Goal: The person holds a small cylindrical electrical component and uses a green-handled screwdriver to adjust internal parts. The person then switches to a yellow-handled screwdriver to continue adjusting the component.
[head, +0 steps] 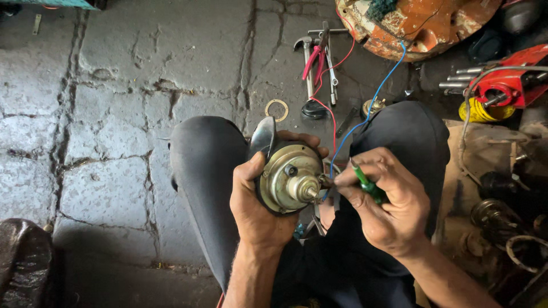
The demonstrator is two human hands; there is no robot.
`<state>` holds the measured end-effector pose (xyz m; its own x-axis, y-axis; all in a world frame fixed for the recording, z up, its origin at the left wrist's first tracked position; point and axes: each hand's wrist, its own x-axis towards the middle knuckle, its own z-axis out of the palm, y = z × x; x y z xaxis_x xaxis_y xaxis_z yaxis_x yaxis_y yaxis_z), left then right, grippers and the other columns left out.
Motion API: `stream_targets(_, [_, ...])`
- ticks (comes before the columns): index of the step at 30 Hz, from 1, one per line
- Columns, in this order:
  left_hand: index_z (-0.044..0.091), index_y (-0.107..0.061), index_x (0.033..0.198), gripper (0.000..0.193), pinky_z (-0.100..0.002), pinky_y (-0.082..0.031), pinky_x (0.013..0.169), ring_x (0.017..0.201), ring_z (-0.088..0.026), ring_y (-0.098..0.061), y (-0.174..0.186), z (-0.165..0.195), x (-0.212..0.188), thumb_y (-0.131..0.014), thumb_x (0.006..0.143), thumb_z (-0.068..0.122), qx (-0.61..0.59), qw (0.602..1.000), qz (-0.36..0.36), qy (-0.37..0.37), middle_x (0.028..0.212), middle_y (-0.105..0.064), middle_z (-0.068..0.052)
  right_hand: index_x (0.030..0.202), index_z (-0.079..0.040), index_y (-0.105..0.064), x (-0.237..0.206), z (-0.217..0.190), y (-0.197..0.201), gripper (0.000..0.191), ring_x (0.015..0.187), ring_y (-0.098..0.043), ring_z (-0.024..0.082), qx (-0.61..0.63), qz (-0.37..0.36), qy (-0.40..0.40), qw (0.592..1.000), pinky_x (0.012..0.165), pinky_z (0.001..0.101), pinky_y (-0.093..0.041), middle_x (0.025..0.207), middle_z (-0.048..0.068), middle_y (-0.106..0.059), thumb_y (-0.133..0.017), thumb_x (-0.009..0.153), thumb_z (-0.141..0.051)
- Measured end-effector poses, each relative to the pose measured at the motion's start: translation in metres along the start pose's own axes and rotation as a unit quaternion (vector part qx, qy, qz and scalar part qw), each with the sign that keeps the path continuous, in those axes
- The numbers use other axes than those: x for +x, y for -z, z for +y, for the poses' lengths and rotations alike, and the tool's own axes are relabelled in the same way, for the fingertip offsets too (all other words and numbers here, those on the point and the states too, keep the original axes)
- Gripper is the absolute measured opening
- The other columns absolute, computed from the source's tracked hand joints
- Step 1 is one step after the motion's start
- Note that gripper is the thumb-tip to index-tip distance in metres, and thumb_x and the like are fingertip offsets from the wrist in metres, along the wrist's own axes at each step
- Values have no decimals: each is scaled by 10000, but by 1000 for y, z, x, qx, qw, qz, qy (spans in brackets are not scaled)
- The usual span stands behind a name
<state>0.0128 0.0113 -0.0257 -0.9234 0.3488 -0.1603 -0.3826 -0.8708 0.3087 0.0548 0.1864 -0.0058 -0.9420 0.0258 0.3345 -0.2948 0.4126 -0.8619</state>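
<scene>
Left hand: the left hand (257,208) wraps around a round, dull-brass metal horn unit with a chrome rim (283,174), fingers closed on its edge, holding it above the lap between the knees in dark trousers (208,165).
Right hand: the right hand (379,199) pinches a green-handled screwdriver (367,185) between thumb and fingers, its tip at the small central hub (308,191) of the unit.
Wires: a thin blue wire (374,102) and a thin red wire (331,111) run from the unit up towards the floor beyond.
Doing it well: judging by the grip, the unit wants to be held steady and the blade kept square in the fitting, clear of the wires.
Floor: a flat brass ring (277,109) lies on the cracked grey stone paving (114,85); farther off lie pink-handled pliers and spanners (317,57).
Far edge: a rusty orange round metal casing (422,23) at top, a red machine part (508,80) at right.
</scene>
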Motion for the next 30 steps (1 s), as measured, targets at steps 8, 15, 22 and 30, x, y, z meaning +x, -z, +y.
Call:
stream_targets(8, [-81, -544, 1292, 548, -453, -576, 956, 1138, -337, -669, -1, 3, -3, -466, 996, 373, 4, 1000, 15, 5, 1249, -653, -257, 1024, -14, -682, -1, 5, -11, 126, 907, -648, 132, 64, -9, -9, 998, 851, 275, -536, 973, 53, -675, -742, 913, -11])
stream_targets(15, [-70, -548, 1311, 558, -447, -579, 925, 1109, -334, -674, 0, 3, -5, -467, 997, 385, -29, 999, 4, 18, 1252, -656, -257, 1048, -13, -671, -1, 2, -12, 125, 1006, -649, 160, 92, -7, -28, 995, 939, 298, -524, 1037, 79, -671, -726, 936, -18])
stream_targets(22, [-76, -538, 1301, 552, -454, -581, 936, 1122, -341, -675, 0, 2, -4, -468, 991, 375, -9, 1000, 12, 12, 1246, -651, -260, 1016, -10, -684, 0, 2, -10, 102, 956, -648, 160, 88, -10, -39, 995, 898, 291, -523, 991, 62, -673, -731, 925, -16])
stream_targets(30, [-80, -538, 1297, 548, -451, -580, 941, 1117, -349, -672, -1, 2, -4, -470, 994, 372, -3, 1000, 13, 10, 1246, -652, -264, 995, -16, -688, 0, 3, -9, 58, 934, -648, 152, 86, -18, -49, 995, 892, 282, -527, 969, 57, -664, -707, 941, -11])
